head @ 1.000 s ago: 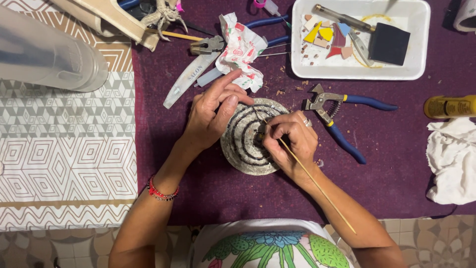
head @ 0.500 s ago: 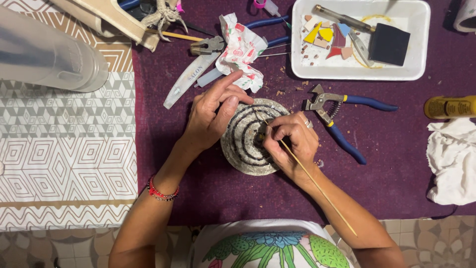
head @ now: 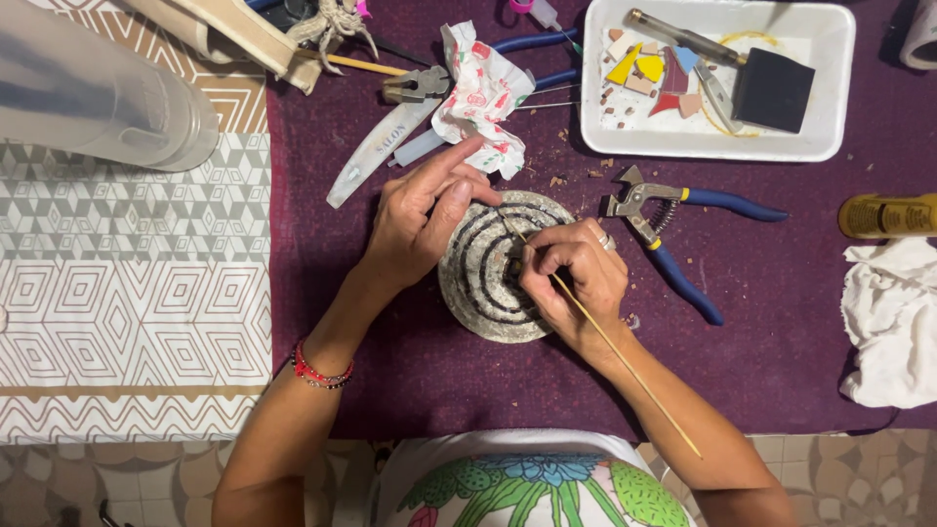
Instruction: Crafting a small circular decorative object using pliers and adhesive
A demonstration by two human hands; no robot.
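Obs. 1: The round grey disc with dark concentric rings (head: 488, 278) lies flat on the purple cloth (head: 781, 332), just in front of your body, near frame centre.

Obs. 2: Your left hand (head: 420, 220) rests on the disc's rim at its 10 o'clock. The fingers are loosely extended, thumb and forefinger near each other, pressing on the disc; nothing is clasped between them.

Obs. 3: Your right hand (head: 576, 273) sits over the disc's 3 o'clock edge. The fingers are curled tight around a thin wooden stick (head: 625, 361), pinched like a pen. The tip meets the disc near its centre; the free end trails off toward 5 o'clock, over your forearm.

Obs. 4: Blue-handled nippers (head: 673, 229) lie at 3 o'clock from the disc, just beside your right hand, not touching it. A white tray (head: 830, 146) with coloured tile shards and a black block sits at 1 o'clock. Crumpled printed paper (head: 483, 93) lies at 12 o'clock, close to your left fingertips. A white rag (head: 893, 322) lies far out at 3 o'clock.
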